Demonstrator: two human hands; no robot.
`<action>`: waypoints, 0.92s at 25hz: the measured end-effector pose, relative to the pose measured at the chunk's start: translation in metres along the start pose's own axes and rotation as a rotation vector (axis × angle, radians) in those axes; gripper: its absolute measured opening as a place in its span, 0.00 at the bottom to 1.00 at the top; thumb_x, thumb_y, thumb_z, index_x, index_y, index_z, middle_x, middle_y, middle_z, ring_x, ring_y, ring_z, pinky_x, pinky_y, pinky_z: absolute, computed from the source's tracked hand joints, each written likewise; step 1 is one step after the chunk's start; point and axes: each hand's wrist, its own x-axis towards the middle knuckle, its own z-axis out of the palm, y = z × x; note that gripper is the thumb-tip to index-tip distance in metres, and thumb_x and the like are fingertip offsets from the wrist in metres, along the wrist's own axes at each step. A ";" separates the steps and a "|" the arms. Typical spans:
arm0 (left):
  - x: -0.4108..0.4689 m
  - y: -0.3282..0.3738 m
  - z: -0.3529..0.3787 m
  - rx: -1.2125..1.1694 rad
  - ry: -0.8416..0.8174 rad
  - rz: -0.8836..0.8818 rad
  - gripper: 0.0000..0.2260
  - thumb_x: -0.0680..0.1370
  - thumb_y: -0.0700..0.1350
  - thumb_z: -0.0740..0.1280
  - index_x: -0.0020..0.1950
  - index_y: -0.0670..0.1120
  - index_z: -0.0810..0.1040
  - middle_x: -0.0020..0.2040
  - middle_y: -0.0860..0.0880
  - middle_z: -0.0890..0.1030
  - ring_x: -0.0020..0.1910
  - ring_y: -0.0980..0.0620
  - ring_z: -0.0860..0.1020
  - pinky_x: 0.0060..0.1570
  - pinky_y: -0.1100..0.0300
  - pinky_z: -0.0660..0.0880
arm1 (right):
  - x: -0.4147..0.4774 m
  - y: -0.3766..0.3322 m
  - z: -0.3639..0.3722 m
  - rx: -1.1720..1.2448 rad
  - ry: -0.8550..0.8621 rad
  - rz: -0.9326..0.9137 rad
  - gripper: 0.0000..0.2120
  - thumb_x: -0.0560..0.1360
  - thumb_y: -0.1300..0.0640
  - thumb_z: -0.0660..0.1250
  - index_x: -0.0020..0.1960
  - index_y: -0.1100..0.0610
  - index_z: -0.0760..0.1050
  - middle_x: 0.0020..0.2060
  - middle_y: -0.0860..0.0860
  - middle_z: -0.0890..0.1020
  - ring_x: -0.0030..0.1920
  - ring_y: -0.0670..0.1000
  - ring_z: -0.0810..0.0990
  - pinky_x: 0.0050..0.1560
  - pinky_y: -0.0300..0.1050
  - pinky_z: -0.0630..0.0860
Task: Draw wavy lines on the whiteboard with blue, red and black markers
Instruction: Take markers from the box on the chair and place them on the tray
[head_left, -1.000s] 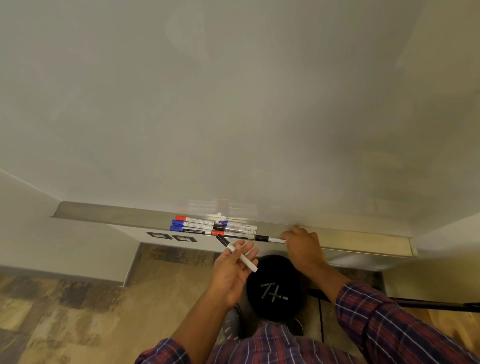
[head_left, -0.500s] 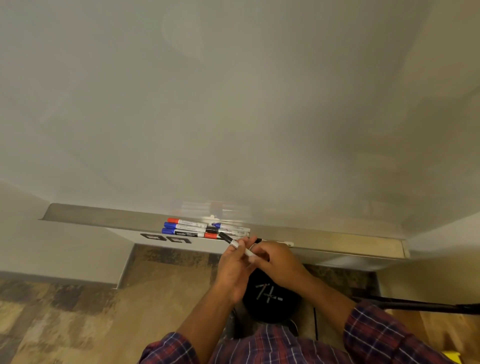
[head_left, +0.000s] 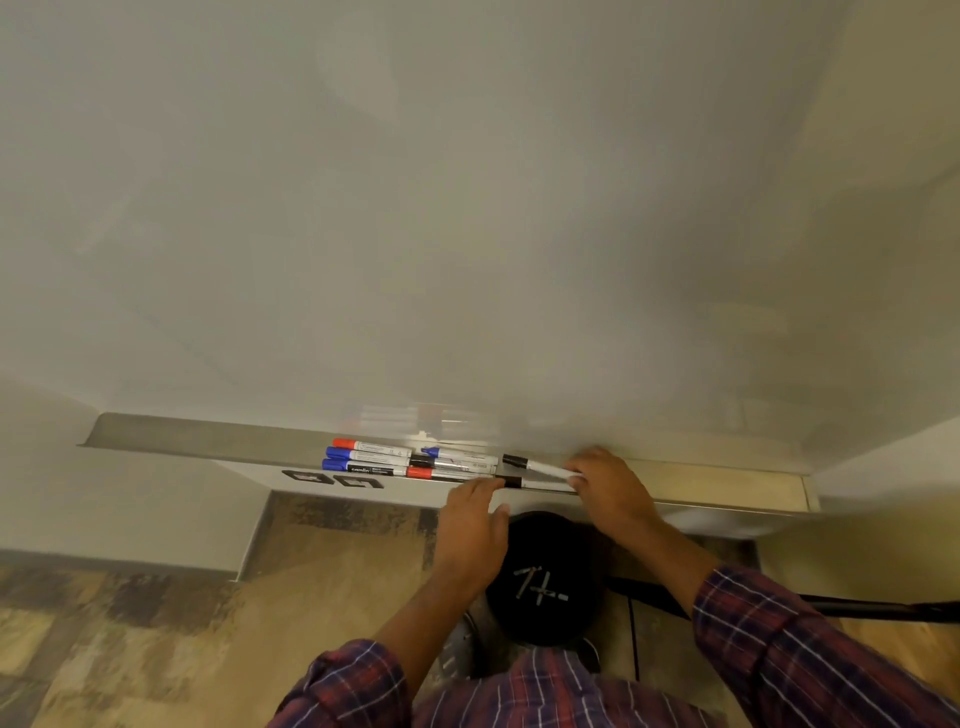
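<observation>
The whiteboard (head_left: 467, 208) fills the upper view and bears no lines. Its metal tray (head_left: 182, 436) runs along the bottom edge. Red, blue and black markers (head_left: 384, 460) lie bunched in the tray's middle. My right hand (head_left: 610, 486) pinches the white end of a black marker (head_left: 535, 466), which is angled just above the tray with its black cap pointing left. A second black marker (head_left: 524, 483) lies on the tray's front lip. My left hand (head_left: 470, 522) is flat with its fingers extended, fingertips against that marker's black end.
A round black object (head_left: 545, 582) with a metal cross on top sits below the tray, between my arms. A black bar (head_left: 872, 609) crosses the floor at the right. Two black-framed labels (head_left: 332, 479) sit under the tray. The tray's right part holds nothing.
My left hand held a black marker below the tray, then both hands met on it. Now my right hand holds a black marker over the tray and my left hand has flattened.
</observation>
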 end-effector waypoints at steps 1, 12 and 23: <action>0.003 -0.007 0.000 0.136 -0.012 0.050 0.22 0.86 0.49 0.62 0.81 0.50 0.67 0.82 0.50 0.67 0.82 0.49 0.62 0.81 0.51 0.60 | 0.000 0.004 0.004 -0.017 -0.007 0.007 0.07 0.81 0.58 0.65 0.54 0.53 0.82 0.51 0.50 0.78 0.51 0.53 0.78 0.52 0.53 0.77; 0.029 -0.048 -0.006 0.740 -0.302 0.182 0.41 0.75 0.69 0.30 0.83 0.47 0.31 0.83 0.44 0.29 0.83 0.39 0.32 0.82 0.34 0.40 | -0.002 0.003 0.022 -0.216 -0.038 0.065 0.21 0.80 0.62 0.62 0.71 0.51 0.77 0.59 0.52 0.76 0.59 0.55 0.75 0.57 0.52 0.78; 0.030 -0.057 -0.009 0.738 -0.274 0.258 0.39 0.76 0.67 0.31 0.82 0.48 0.29 0.82 0.44 0.29 0.83 0.39 0.31 0.82 0.36 0.38 | -0.018 -0.009 0.023 0.001 0.104 0.139 0.16 0.84 0.55 0.60 0.69 0.51 0.77 0.63 0.50 0.76 0.58 0.55 0.80 0.60 0.54 0.79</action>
